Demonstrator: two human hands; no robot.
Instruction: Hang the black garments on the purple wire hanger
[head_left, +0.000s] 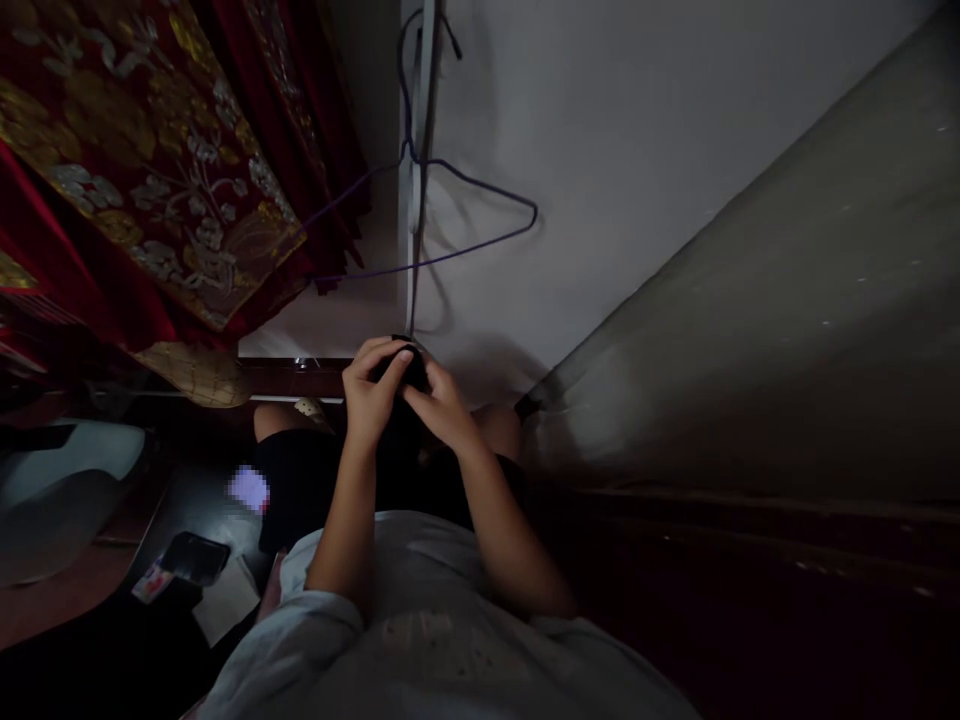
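My left hand [369,392] and my right hand [444,402] come together above my lap. Both are closed around a small dark bundle that looks like black cloth [411,372]; the fingers hide much of it, and its exact kind cannot be made out. The left thumb presses on its top, while the right thumb lies along its lower side. Just beyond the hands, the lower end of a narrow pale upright strip [412,290] meets the bundle in view; I cannot tell whether they touch. A purple wire hanger [480,184] hangs in front of the wall farther up.
Red embroidered fabric [202,190] hangs at upper left, above a woven tan item [196,372]. A phone-like black object [196,558] and white paper [226,602] lie at lower left beside a grey chair [71,490]. A wall [600,150] rises ahead.
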